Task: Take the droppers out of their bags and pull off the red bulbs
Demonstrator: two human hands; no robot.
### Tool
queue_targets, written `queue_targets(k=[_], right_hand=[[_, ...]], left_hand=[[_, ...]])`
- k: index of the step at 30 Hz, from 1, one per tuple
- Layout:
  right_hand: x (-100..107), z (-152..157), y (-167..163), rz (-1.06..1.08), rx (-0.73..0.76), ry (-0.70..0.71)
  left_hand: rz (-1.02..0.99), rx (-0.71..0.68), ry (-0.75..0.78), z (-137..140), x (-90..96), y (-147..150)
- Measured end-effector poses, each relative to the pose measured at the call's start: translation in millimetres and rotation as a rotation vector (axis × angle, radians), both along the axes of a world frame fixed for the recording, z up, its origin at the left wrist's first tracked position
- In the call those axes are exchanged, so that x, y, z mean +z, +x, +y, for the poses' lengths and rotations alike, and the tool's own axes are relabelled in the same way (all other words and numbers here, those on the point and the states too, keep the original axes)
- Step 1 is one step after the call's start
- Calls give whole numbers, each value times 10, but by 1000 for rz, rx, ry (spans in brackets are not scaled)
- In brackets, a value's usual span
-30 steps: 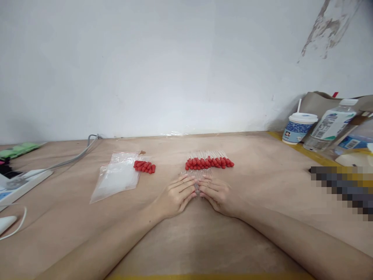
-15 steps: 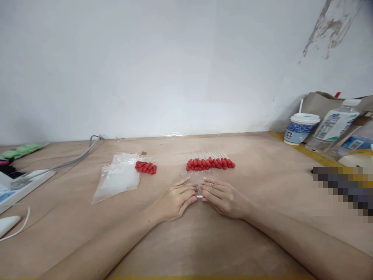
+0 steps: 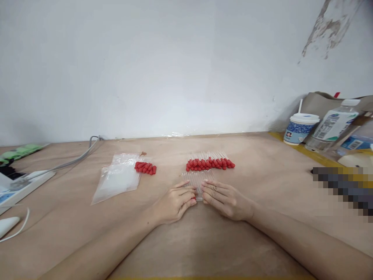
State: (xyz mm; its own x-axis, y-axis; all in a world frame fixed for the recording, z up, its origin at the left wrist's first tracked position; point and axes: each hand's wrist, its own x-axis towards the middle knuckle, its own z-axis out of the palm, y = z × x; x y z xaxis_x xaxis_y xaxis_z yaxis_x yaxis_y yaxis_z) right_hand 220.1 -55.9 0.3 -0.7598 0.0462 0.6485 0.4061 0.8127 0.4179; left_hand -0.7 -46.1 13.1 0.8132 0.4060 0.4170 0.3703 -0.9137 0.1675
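Note:
My left hand (image 3: pixel 177 201) is closed, with a small red rubber bulb (image 3: pixel 194 198) showing between its thumb and fingertips. Opposite it, my right hand (image 3: pixel 225 199) has its fingers pressed together and bent over the lower end of a clear tube; its thumb is mostly hidden. Thin clear tubes (image 3: pixel 198 177) lie side by side in a row under and between the two hands. Just beyond them are several droppers (image 3: pixel 210 164) with red bulbs towards me and clear stems pointing to the wall. A small pile of loose red bulbs (image 3: pixel 145 168) lies to the left.
Clear zip bags (image 3: pixel 119 179) lie left of the loose bulbs. A power strip (image 3: pixel 32 186) with a grey cable (image 3: pixel 75 159) is at far left. On the right stand a paper cup (image 3: pixel 300 130) and a plastic bottle (image 3: pixel 332 126), near the wall (image 3: pixel 175 70).
A bit of red now shows at my left fingertips. Both hands have shifted slightly towards me, staying close together over the tubes.

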Motion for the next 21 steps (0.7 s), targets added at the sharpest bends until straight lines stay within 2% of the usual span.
queue_targets(k=[4,8,12,16,18,21], right_hand=[[-3,-15,24,0,3,0],[5,37,213,54,-5,-46],[-12,134,357,303,-210,-190],[-54,170,333,376,-503,-309],[-64,169,322,406,-629,-370],[-62,164,332,439,-723,-460]], left_hand=[[8,-6,-31,-1,-1,-5],[-47,46,-19,58,-16,-184],[-84,290,61,174,3,-412],[-169,552,169,363,23,-531],[-194,631,206,471,26,-596],[-165,700,247,599,29,-714]])
